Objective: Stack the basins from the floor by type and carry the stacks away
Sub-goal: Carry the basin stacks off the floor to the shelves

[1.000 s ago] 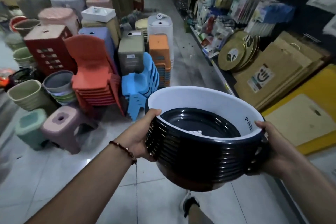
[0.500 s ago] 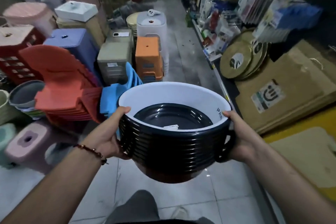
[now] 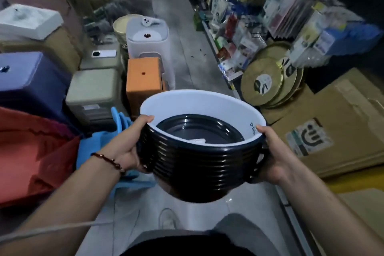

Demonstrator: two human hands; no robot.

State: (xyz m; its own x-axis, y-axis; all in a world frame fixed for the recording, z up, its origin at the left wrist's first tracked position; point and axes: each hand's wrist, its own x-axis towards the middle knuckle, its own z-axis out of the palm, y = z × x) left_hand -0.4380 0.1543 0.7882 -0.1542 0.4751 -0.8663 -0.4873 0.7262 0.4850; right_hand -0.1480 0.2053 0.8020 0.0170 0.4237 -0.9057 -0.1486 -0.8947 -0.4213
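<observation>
so the stack of basins (image 3: 199,160) is off the floor, held out at about waist height over the aisle floor (image 3: 187,64), between the stools on one side and the shelf of packaged goods (image 3: 249,17) on the other. the left hand (image 3: 126,152) grips the near-left rim, thumb hooked over the top edge and fingers (image 3: 145,167) curled under the ribbed dark rims; the right hand (image 3: 274,156) grips the opposite rim the same way, thumb on top, its fingers hidden behind the stack.

nested like this the basins look stiff and hard, smooth plastic that could slip, and many together probably weigh a fair bit (each alone would be light). holding at opposite rims, with fingers under the lowest lips, seems the sound grip; tilting might let inner ones slide.

writing: dark letters on the white inner wall near the right thumb begin "pa", the rest cut off. a small white label (image 3: 197,141) lies on the dark bottom, unreadable. the cardboard box (image 3: 342,127) at right bears a sticker with a logo, its text too blurred to read.
</observation>
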